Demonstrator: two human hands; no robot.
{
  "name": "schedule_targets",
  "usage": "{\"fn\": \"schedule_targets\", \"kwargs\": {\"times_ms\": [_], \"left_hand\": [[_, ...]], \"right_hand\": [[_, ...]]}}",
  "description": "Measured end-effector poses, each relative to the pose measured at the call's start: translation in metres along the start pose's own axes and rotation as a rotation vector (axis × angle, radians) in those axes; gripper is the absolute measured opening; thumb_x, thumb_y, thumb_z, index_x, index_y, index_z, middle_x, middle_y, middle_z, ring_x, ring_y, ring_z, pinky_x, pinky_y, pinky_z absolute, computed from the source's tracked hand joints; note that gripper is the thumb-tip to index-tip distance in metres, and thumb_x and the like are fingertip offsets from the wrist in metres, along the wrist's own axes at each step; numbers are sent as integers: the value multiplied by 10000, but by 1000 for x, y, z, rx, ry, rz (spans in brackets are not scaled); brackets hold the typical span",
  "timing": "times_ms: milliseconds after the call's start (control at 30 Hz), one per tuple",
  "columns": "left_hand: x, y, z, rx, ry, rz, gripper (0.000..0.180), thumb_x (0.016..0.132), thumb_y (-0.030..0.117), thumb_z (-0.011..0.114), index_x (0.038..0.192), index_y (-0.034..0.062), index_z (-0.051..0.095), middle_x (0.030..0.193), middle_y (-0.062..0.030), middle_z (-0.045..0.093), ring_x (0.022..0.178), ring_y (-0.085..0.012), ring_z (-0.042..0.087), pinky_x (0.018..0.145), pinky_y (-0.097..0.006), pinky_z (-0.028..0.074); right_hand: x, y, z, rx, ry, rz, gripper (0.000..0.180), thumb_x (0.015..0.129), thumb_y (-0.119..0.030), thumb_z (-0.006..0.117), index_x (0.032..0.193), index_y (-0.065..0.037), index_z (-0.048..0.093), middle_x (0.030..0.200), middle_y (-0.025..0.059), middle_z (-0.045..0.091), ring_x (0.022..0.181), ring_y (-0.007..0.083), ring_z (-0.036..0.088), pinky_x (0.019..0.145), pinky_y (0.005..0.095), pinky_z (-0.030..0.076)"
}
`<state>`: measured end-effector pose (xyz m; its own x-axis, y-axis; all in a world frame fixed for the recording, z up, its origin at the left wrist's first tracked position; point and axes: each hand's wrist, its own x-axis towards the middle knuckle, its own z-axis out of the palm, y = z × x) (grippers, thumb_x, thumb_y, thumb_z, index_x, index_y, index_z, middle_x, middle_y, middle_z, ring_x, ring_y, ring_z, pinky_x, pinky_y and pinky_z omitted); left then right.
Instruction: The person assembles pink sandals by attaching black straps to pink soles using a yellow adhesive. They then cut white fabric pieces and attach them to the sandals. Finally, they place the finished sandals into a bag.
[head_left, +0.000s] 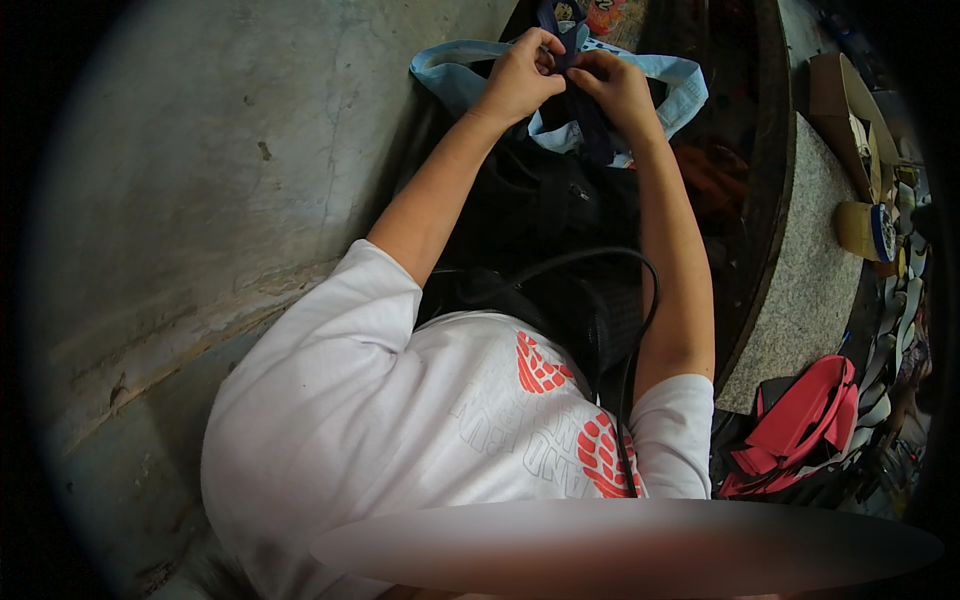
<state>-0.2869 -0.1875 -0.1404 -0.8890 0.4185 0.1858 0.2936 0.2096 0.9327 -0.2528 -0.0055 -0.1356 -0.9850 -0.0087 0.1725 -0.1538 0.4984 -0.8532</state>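
Near the top of the head view my two hands meet at a dark navy fabric strap (592, 118). My left hand (520, 80) has its fingers curled in and its thumb bent toward the strap. My right hand (618, 92) pinches at the strap's edge, thumb and fingertips together. A light blue fabric band (683, 95), with some printing on it, loops out on both sides of my hands and passes behind them. What lies exactly between the fingertips is too small to make out. Black fabric (520, 205) lies below, between my forearms.
A black cable (590, 252) curves past my right forearm. To the left stands a stained grey wall (230, 130). On the right, a grey ledge (795, 290) runs beside a cardboard box (838, 105), a yellow tub (860, 230), red strips (805, 420) and loose grey straps.
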Motion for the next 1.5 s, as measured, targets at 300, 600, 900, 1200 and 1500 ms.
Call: {"fn": "schedule_targets", "kwargs": {"times_ms": [300,600,900,1200,1500], "left_hand": [[5,-4,-6,-216,-7,-45,440,764,-58,669,1163,60,526,873,-56,663,775,-112,624,702,-260,503],[-8,14,-7,390,114,321,185,842,62,759,998,60,659,950,-82,692,817,-225,701,741,-330,570],[0,12,-6,589,125,480,111,793,96,711,882,32,689,848,-127,679,783,-327,682,741,-407,568],[5,9,-12,532,110,578,121,776,65,710,883,25,670,828,-118,656,802,-317,666,735,-396,554],[-8,3,-7,272,210,346,114,816,59,715,923,32,687,849,-130,681,743,-285,676,685,-348,540]], "right_hand": [[0,-12,1,-339,-50,-213,295,835,-169,721,1112,-66,713,1002,142,741,929,260,726,825,345,546],[9,14,13,-36,97,67,239,829,-218,720,998,-55,759,881,136,751,783,233,724,770,334,549],[21,33,6,66,-88,-18,233,835,-185,740,1039,-72,759,904,89,755,812,195,712,793,317,539],[34,10,0,-393,-210,-222,286,810,-235,704,1062,-109,754,926,163,736,844,347,715,787,408,561],[38,26,17,-221,-9,-17,256,814,-267,706,994,-101,782,895,165,742,835,334,721,795,401,559]]}}
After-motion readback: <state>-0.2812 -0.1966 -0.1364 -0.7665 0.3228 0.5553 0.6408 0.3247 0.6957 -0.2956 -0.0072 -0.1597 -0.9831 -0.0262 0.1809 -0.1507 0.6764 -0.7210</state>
